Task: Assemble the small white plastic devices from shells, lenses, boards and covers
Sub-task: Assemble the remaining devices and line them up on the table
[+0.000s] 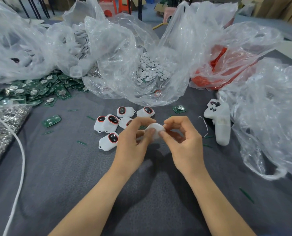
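- While both hands meet above the grey desk (65,176), I see one white shell (155,132) held between them, near the middle of the desk.
- Left hand (133,142) — fingers curled round the shell's left side.
- Right hand (181,138) — thumb and forefinger pinching its right edge.
- Finished devices (110,124) lie just beyond the left hand.
- Green boards (31,89) are piled at far left.

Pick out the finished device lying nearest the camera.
The finished device just left of the left hand, lying alone; the others cluster farther back.
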Tool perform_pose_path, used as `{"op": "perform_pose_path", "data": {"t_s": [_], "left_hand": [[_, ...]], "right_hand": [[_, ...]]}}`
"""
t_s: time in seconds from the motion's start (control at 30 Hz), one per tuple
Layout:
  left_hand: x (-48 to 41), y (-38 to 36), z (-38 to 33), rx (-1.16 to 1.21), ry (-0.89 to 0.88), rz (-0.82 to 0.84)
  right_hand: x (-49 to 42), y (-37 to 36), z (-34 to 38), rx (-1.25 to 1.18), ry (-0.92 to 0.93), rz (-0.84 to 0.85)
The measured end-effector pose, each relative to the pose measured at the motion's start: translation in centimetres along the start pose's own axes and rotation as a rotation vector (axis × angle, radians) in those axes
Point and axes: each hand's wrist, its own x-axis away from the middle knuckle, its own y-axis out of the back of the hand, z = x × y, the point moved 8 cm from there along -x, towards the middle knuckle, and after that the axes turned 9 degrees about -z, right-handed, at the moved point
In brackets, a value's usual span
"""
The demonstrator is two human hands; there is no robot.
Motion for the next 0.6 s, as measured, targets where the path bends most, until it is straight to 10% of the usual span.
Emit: {"op": "perform_pose_path", "data": {"t_s": [0.43, 0.6], "left_hand": [[0.2, 0.7, -0.6, 0.148, 0.007, -0.03], [0.6, -1.4, 1.4, 0.683, 0.47, 0.075]], "right_hand": [[0.4, 0.1, 1.1, 0.093, 0.127, -0.041], [0.2, -0.6, 0.8, -0.033, 0.024, 0.036]]}}
